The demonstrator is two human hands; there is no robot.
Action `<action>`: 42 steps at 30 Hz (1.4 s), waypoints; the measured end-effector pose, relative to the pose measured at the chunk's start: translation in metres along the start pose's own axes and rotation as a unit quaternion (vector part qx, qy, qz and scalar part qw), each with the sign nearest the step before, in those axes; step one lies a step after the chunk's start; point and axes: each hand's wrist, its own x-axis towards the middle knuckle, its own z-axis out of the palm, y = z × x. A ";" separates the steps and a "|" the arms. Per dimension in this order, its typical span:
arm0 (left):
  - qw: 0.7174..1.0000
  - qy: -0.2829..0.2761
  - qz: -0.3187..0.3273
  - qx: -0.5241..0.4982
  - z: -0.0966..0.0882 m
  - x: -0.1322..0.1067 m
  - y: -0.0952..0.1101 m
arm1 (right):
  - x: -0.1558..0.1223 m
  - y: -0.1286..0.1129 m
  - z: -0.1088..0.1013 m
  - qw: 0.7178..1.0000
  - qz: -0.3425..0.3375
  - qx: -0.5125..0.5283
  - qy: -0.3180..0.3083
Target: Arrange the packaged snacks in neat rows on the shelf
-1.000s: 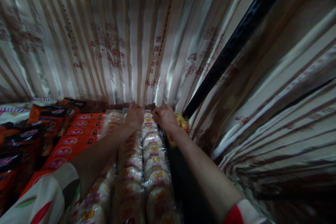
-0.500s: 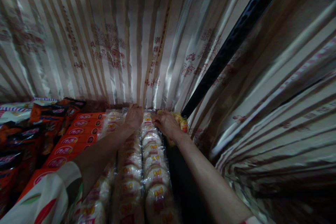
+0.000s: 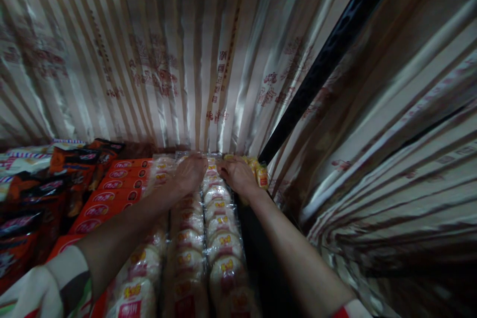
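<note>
Rows of clear-wrapped round white rice crackers with yellow and red labels run away from me. My left hand (image 3: 191,173) is at the far end of the rows, fingers together and curled on the wrap. On the other side of the right-hand row's rearmost rice cracker packet (image 3: 211,164), my right hand (image 3: 238,176) is closed against its right edge, fingertips bent inward. The fingertips of both hands are partly hidden and dim. Beside my right hand lie yellow-wrapped snacks (image 3: 262,177), partly covered by it.
Orange packets (image 3: 97,210) stand in a row to the left, with black-and-orange bags (image 3: 72,161) beyond them. A pleated printed curtain (image 3: 164,69) hangs close behind the goods. A dark pole (image 3: 320,69) slants down at the right. A dark gap (image 3: 257,238) borders the right-hand row.
The view has shifted slightly, so the goods sit a little to the right. My left hand has edged slightly downward and right, its forearm lying lower. My right hand stays nearly in place.
</note>
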 end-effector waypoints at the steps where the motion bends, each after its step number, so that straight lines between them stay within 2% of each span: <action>1: 1.000 -0.010 0.004 -0.001 0.000 -0.001 0.000 | 0.000 -0.001 0.000 1.000 0.004 -0.002 -0.001; 8: 0.999 -0.039 0.007 -0.010 -0.001 -0.005 0.002 | 0.000 -0.004 0.003 1.000 0.019 -0.009 0.022; 18: 0.999 -0.020 -0.044 -0.015 0.004 0.002 0.003 | 0.002 -0.004 0.011 0.997 0.055 0.007 0.050; 26: 0.999 -0.012 -0.052 0.009 0.011 0.002 0.005 | 0.001 -0.007 0.010 0.996 0.059 0.047 0.055; 33: 0.998 0.017 -0.062 0.017 0.014 0.000 0.009 | -0.013 -0.003 0.011 0.984 0.080 0.108 0.119; 42: 0.998 0.019 -0.058 0.005 0.013 -0.002 0.009 | -0.037 -0.007 0.000 0.988 0.099 0.111 0.034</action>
